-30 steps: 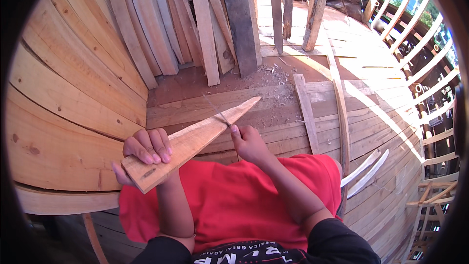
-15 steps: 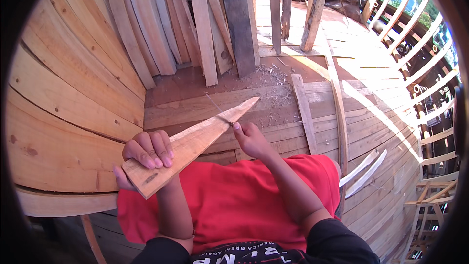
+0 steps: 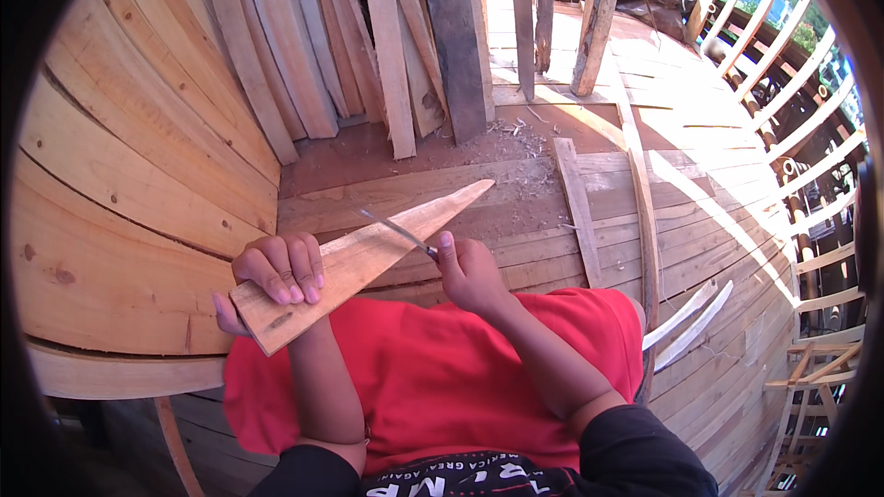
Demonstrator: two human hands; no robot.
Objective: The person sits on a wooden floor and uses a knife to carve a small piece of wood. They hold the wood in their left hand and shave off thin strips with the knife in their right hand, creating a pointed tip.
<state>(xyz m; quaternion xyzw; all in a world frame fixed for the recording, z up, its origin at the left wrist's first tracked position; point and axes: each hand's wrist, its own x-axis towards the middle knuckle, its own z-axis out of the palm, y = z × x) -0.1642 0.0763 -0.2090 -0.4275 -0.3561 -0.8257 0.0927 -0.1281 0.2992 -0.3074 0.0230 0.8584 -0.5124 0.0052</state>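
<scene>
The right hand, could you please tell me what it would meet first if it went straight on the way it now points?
Most likely the near edge of the tapered board, just ahead of the right hand with its thin-bladed tool, though depth is unclear.

The left hand (image 3: 281, 269) grips the wide, near-left end of a tapered, pale-brown wooden board (image 3: 368, 265), which narrows toward the far right. The right hand (image 3: 470, 271) holds a thin, grey metal blade (image 3: 398, 230), slanting across the board (contact is hard to tell). Pale wood shavings (image 3: 527, 143) litter the brown plank floor (image 3: 617, 239) beyond.
</scene>
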